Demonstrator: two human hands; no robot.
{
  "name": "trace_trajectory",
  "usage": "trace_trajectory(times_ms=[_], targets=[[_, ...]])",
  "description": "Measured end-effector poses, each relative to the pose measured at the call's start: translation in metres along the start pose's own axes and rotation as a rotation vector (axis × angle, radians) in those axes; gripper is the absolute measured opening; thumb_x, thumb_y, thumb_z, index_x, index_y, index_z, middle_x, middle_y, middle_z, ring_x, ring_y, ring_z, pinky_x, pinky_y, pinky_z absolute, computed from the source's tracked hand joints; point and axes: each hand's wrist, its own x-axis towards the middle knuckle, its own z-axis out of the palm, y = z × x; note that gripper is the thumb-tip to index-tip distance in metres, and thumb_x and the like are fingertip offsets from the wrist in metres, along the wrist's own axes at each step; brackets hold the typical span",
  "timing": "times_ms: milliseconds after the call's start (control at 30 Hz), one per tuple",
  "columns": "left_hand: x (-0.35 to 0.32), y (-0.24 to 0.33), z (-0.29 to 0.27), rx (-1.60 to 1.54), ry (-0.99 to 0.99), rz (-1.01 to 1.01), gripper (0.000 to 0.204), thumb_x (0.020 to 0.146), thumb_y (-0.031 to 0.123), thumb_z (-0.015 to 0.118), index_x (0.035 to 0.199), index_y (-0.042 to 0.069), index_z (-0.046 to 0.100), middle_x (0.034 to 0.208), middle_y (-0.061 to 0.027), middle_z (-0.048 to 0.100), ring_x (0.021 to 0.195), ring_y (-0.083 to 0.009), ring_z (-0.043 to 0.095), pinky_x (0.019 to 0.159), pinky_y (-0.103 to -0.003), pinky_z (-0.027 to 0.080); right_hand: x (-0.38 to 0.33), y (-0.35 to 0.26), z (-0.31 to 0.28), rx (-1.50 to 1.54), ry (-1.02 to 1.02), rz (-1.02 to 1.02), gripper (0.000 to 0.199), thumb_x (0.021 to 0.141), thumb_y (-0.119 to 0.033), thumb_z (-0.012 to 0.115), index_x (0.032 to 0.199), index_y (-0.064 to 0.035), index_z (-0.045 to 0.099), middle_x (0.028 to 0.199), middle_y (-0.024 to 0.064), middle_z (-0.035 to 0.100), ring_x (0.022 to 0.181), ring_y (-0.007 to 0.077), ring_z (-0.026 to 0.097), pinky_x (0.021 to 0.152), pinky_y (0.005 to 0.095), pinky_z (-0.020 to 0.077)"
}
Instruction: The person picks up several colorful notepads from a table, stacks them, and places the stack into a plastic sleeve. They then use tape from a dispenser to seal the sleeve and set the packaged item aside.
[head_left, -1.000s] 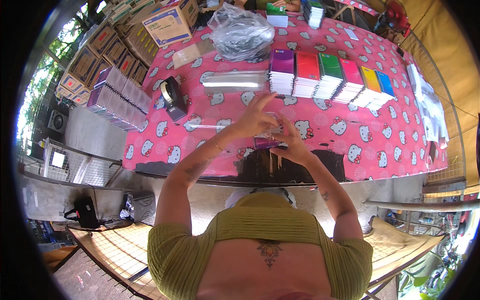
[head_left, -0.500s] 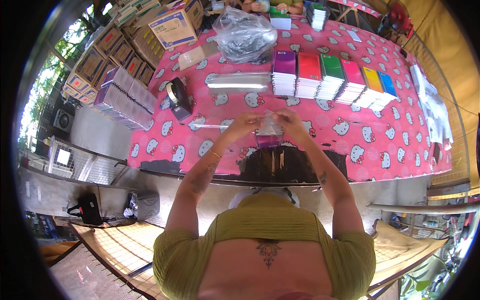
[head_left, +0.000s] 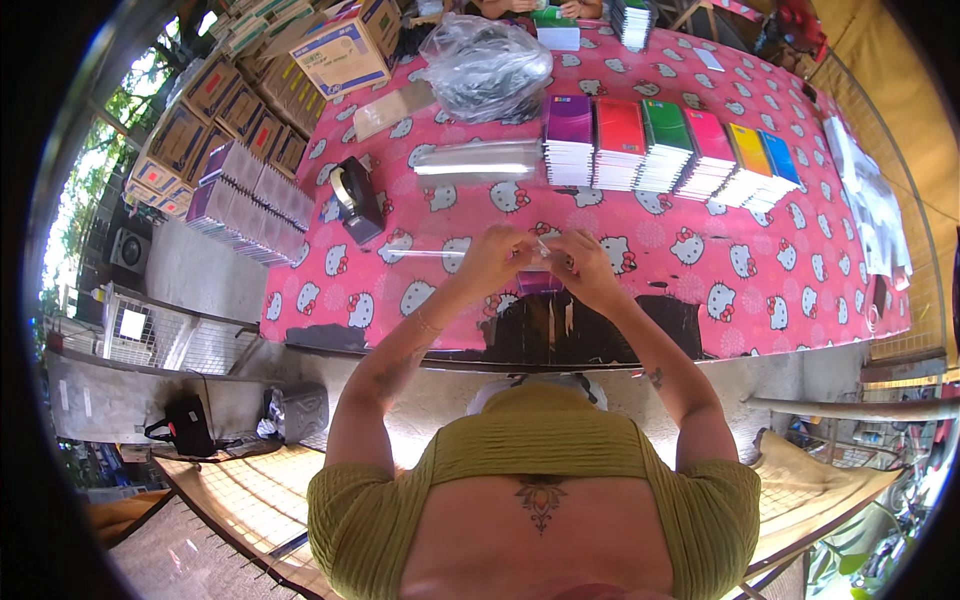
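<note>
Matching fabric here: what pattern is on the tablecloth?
The tablecloth is pink with white, red-bowed cat faces; see the head view.

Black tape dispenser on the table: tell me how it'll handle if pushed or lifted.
The tape dispenser is probably stiff, since its black body looks solid and moulded. Pushed, it would likely slide rather than roll, given its long, blocky shape. The tape roll mounted at one end might turn.

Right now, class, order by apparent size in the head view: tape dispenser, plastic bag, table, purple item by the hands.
1. Table
2. Plastic bag
3. Tape dispenser
4. Purple item, judged by its visible part
</note>
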Motion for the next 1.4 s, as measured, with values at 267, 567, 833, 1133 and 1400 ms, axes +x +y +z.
trace_trajectory(times_ms=[267, 567, 833, 1133, 1400], targets=[[0.023, 0.006, 0.006, 0.160, -0.041, -0.113, 0.019, 0.080, 0.020, 0.073, 0.091, 0.004, 0.070, 0.075, -0.0104, 0.072, 0.071, -0.0254, 0.071, 0.068, -0.037, 0.056, 0.003, -0.007, 0.006, -0.107, 0.097, 0.077, 0.040, 0.077, -0.004, 0.074, 0.112, -0.0054, 0.056, 0.117, 0.0144, 0.058, 0.109, 0.0338, 0.056, 0.089, 0.0420, 0.0466], [-0.002, 0.048, -0.018, -0.130, 0.362, 0.104, 0.021, 0.079, 0.015, 0.078, 0.095, 0.004, 0.070, 0.098, -0.0107, 0.070, 0.081, -0.0266, 0.069, 0.070, -0.038, 0.054, 0.003, -0.018, -0.014, -0.142, -0.058, 0.062, 0.039, 0.076, -0.017, 0.079, 0.112, -0.0103, 0.067, 0.117, 0.0086, 0.060, 0.110, 0.0313, 0.056, 0.092, 0.0440, 0.0456], [-0.006, -0.010, -0.001, 0.051, 0.162, 0.312, 0.022, 0.081, 0.014, 0.076, 0.101, 0.006, 0.070, 0.081, -0.0100, 0.065, 0.084, -0.0276, 0.063, 0.079, -0.041, 0.050, 0.011, -0.015, -0.014, -0.122, -0.104, 0.004, 0.027, 0.076, -0.010, 0.077, 0.102, -0.0095, 0.068, 0.097, 0.0066, 0.065, 0.099, 0.0293, 0.060, 0.089, 0.0437, 0.0457], [0.017, -0.010, 0.006, 0.021, 0.105, 0.045, 0.017, 0.081, 0.020, 0.074, 0.090, 0.006, 0.071, 0.070, -0.0106, 0.067, 0.071, -0.0294, 0.065, 0.067, -0.041, 0.052, 0.008, -0.023, 0.001, -0.201, 0.022, 0.177, 0.047, 0.077, -0.005, 0.074, 0.118, -0.0112, 0.054, 0.093, 0.0096, 0.064, 0.094, 0.0335, 0.061, 0.087, 0.0452, 0.0449], [0.022, -0.003, 0.014, 0.140, 0.041, -0.183, 0.019, 0.083, 0.021, 0.074, 0.086, 0.004, 0.069, 0.075, -0.0108, 0.069, 0.072, -0.0260, 0.067, 0.066, -0.040, 0.053, -0.005, -0.005, 0.016, 0.237, 0.261, 0.514, 0.056, 0.078, -0.005, 0.078, 0.128, -0.0096, 0.052, 0.111, 0.0088, 0.050, 0.100, 0.0223, 0.055, 0.088, 0.0359, 0.0476]])
